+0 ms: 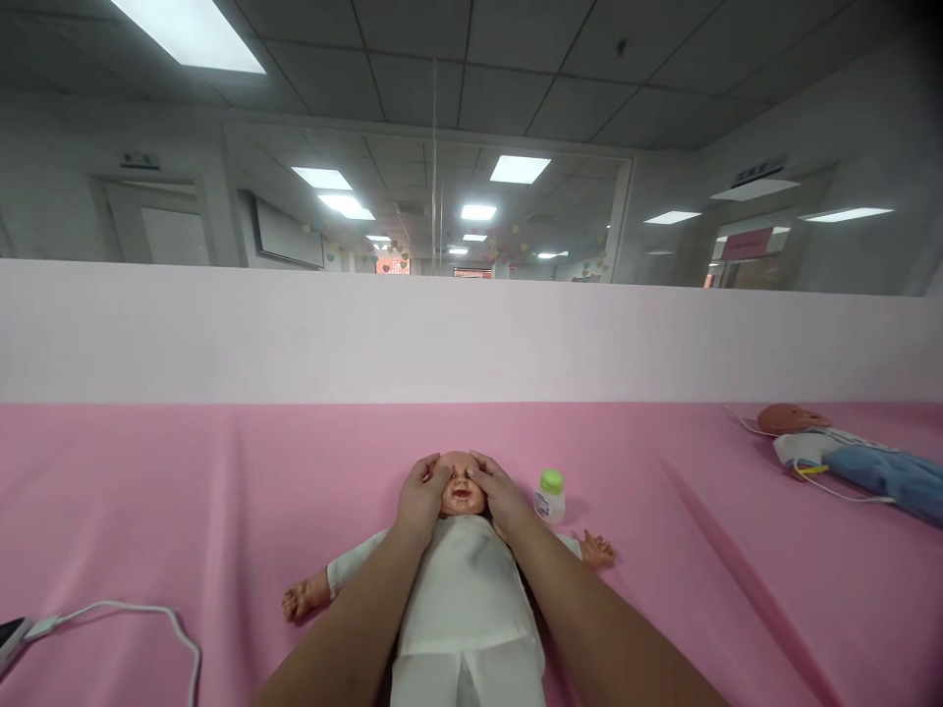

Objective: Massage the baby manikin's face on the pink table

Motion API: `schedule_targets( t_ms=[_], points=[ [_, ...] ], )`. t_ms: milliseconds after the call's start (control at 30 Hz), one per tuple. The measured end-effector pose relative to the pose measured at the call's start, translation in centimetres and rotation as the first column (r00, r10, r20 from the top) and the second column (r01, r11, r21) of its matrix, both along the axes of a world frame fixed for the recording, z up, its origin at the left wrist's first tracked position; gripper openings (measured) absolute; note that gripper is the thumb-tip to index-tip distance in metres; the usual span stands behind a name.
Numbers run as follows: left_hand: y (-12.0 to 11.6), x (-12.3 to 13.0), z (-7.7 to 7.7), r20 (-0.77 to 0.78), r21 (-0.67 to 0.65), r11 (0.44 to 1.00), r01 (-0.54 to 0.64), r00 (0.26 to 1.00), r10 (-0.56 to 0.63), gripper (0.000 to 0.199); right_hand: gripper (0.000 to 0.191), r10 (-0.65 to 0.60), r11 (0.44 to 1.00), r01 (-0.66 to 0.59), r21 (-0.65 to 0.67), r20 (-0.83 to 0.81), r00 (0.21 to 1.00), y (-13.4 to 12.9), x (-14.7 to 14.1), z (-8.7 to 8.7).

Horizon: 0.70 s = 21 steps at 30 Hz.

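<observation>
A baby doll [464, 584] in white clothes lies on its back on the pink cloth, arms spread out to both sides. My left hand [421, 499] cups one side of its head, with the thumb resting on the face near the eye. On the other side, my right hand [501, 496] curves round the head in the same way, its thumb by the other eye. The doll's nose, mouth and chin show between my hands. Just right of my right hand stands a small clear bottle [549, 504] with a green cap.
Pink cloth [295, 471] covers the table up to a white partition [471, 339] with glass above. At the far right lies another doll [876, 471] in blue and white, with a white cord and something yellow near it. A white cable [147, 607] ends in a dark device at lower left.
</observation>
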<state>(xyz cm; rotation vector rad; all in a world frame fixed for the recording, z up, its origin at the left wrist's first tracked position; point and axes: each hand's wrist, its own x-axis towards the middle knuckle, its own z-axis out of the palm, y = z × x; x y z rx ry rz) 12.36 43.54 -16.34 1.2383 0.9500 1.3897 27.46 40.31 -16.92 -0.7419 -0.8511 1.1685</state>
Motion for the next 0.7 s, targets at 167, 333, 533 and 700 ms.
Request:
schedule_targets(
  t_ms=[167, 333, 533, 700],
  points=[
    [0.1, 0.2, -0.4, 0.001, 0.028, 1.0, 0.004, 1.0, -0.004, 0.06, 0.06, 0.006, 1.0, -0.006, -0.001, 0.004, 1.0, 0.2, 0.2, -0.3],
    [0.1, 0.2, -0.5, -0.024, 0.037, 0.999, 0.004, 1.0, -0.003, 0.057, 0.059, -0.038, 0.999, 0.038, -0.003, 0.031, 0.999, 0.0, 0.3, -0.2],
    [-0.2, 0.4, -0.7, -0.081, 0.057, 0.998, 0.0, 0.997, 0.005, 0.051, 0.055, -0.071, 0.997, 0.071, 0.009, 0.031, 0.997, -0.5, 0.3, -0.1],
    [-0.9, 0.2, 0.6, -0.147, 0.073, 0.997, 0.027, 0.989, -0.016, 0.05, 0.058, -0.044, 0.999, 0.044, 0.013, 0.028, 0.999, -0.5, 0.6, -0.4]
  ],
)
